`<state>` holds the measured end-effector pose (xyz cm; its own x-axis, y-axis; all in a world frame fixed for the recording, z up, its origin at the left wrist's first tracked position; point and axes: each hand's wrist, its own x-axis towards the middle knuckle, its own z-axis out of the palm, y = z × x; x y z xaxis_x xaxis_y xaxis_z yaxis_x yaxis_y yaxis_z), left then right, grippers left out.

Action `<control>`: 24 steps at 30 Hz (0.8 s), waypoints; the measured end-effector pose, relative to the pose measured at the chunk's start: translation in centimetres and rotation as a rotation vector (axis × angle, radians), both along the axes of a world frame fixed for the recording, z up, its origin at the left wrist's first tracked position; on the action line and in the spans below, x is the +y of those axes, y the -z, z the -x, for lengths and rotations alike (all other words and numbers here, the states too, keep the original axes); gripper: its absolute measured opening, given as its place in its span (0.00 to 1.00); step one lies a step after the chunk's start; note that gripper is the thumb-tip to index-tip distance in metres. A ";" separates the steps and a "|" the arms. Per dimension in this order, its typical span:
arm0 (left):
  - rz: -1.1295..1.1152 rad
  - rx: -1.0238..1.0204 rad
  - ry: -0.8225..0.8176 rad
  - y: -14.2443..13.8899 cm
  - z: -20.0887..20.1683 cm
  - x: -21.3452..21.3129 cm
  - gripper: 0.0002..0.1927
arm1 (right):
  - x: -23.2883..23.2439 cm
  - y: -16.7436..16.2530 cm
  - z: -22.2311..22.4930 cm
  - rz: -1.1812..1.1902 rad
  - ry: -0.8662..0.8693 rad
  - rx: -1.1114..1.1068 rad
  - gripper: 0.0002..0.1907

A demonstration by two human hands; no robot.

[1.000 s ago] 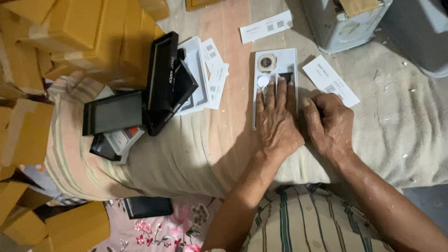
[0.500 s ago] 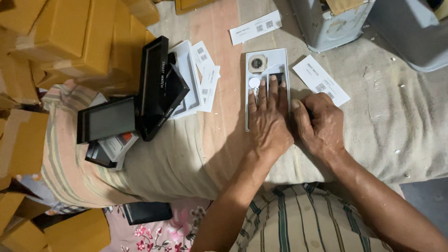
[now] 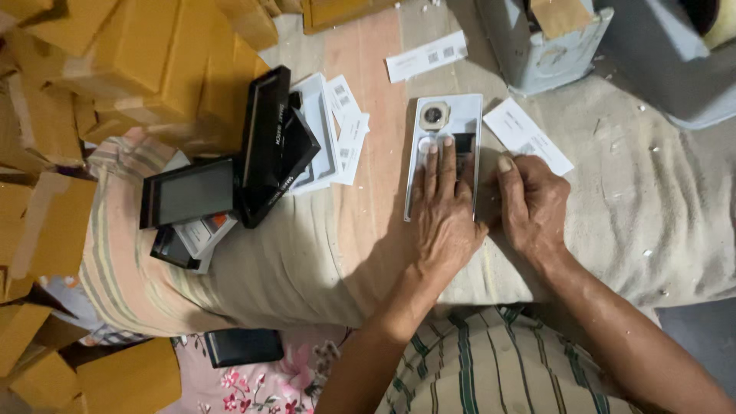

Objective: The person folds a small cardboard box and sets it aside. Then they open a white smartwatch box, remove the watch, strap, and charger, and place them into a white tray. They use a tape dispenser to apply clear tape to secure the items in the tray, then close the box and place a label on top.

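A long white tray [image 3: 468, 111] lies on a cloth-covered surface, holding a small square watch face [image 3: 434, 116] at its far end and a dark insert [image 3: 464, 146] lower down. My left hand [image 3: 443, 207] lies flat on the tray, fingers stretched out over its middle, fingertips near a white round part. Beside it, my right hand [image 3: 533, 203] is curled against the tray's right edge, thumb pointing up. Whether it grips anything is hidden.
Black boxes [image 3: 268, 149] and lids are stacked left of the tray, with white inserts [image 3: 322, 126] and paper slips [image 3: 427, 56]. Tan cardboard boxes [image 3: 115, 54] pile up at the left. A grey box [image 3: 540, 46] stands at the back right. One white label [image 3: 529, 134] lies nearby.
The view has shifted slightly; both hands stay on the tray in much the same pose, the left hand's fingers still pressing its middle.
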<state>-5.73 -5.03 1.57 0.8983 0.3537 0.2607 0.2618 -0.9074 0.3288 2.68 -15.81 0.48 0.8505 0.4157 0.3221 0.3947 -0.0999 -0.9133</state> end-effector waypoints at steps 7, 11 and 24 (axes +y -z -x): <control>-0.096 -0.045 0.040 -0.4 1.1 0.0 0.50 | -0.1 0.3 -0.2 0.010 -0.028 -0.089 0.16; -0.112 0.046 0.071 -0.2 0.7 0.2 0.48 | -0.1 0.1 0.0 -0.019 -0.040 -0.079 0.16; -0.068 0.028 -0.028 -0.7 2.2 -1.3 0.49 | 0.1 -0.5 -0.1 0.040 -0.029 -0.140 0.17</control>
